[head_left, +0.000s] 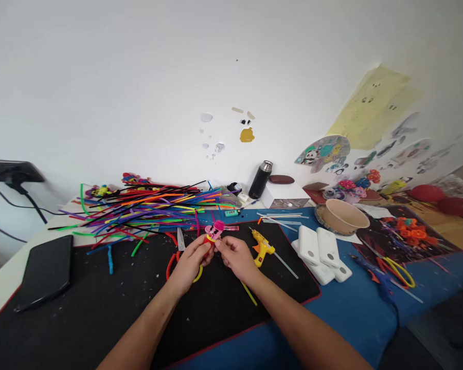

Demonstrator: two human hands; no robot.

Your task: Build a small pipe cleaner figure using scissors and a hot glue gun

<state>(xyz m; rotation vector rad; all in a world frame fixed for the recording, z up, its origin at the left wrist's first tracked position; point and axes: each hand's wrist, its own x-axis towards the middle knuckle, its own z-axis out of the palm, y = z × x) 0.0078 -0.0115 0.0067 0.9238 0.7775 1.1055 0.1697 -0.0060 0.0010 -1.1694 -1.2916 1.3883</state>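
Both hands meet over the black mat. My left hand [189, 264] has its fingers closed around the lower, red part of a small pink, yellow and red pipe-cleaner figure [216, 228]. My right hand [237, 256] pinches the same figure from the right side; its fingertips partly cover it. A yellow pipe cleaner [250, 294] shows below my right wrist; whether it is held, I cannot tell. Scissors [181, 239] with red and yellow handles lie partly hidden behind my left hand. Just right of my right hand is a yellow glue gun [261, 246] with a glue stick in its back.
A heap of colourful pipe cleaners [146, 210] spreads along the back left. A black tablet-like slab [46, 272] lies at left. Behind stand a black flask [260, 180] and a white box [285, 194]. White power-bank-like blocks [308, 244], a beige bowl [347, 216] and a blue glue gun [380, 277] are at right.
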